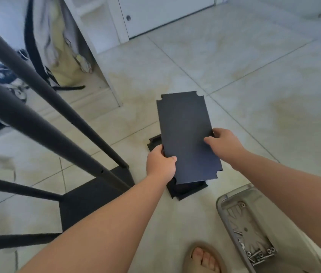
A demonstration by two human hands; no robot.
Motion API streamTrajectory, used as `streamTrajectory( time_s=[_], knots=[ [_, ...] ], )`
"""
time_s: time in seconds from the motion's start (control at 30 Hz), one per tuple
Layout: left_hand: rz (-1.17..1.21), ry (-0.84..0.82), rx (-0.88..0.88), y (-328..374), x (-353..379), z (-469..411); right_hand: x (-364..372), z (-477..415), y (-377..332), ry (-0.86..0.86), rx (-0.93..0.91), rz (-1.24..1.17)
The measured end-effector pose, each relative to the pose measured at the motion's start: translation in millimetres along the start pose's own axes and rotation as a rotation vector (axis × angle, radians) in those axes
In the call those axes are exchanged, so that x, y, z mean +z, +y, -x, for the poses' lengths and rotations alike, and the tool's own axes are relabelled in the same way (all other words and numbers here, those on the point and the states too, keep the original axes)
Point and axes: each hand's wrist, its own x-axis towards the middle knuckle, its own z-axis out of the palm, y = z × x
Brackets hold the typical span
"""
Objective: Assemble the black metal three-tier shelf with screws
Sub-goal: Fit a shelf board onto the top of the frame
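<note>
A person stands over the tiled floor [254, 75] holding a flat black shelf panel [185, 133] with notched corners; the panel is off the ground and tilted, its far end pointing away from them. The left hand [160, 162] grasps the panel's left long edge near the near end, with the thumb lying on top and the fingers tucked beneath. The right hand [224, 143] clasps the right long edge a little farther up, thumb across the top face and fingers curled round the rim.

Directly under the panel a second black panel [187, 191] lies flat on the floor; its near end and a far corner show past the held one's edges.

Left of the panel stands the part-built frame; its black poles [37, 123] slant across that side and meet a black bottom shelf [88, 201] on the floor, close beside the left forearm. Beyond the panel and to its left is a white cabinet [100, 46]; a pale yellow cloth bag [65, 56] with a black strap hangs or leans there, blurred.

To the near right of the panel, below the right forearm, a clear plastic tray [219, 201] sits on the floor. Silver screws [260, 256] are heaped at its near end, and a few lie singly farther up it. Nearer than the panel, between the two forearms, a foot in a tan sandal [205, 259] rests on the tiles just beside the tray.
</note>
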Motion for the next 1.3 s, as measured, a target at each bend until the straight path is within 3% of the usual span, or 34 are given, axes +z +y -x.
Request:
streamTrajectory(
  time_s=[0.33,0.63,0.93,1.17,1.23,1.3],
  knots=[
    [-0.141,0.063,0.482,141,-59,149,-136,157,-78,0.231,-0.08,-0.391],
    [-0.194,0.347,0.773,228,-164,280,-199,284,-176,0.115,-0.312,-0.686],
    [-0.056,0.7,0.799,246,-307,370,-176,388,-277,-0.199,-0.578,-0.662],
    [0.018,0.919,0.781,190,-345,401,-110,428,-308,-0.117,-0.527,-0.734],
    [0.121,0.874,0.764,164,-345,403,-91,432,-314,-0.087,-0.502,-0.765],
    [0.189,0.716,0.664,140,-343,398,-72,433,-319,-0.057,-0.466,-0.808]
  ],
)
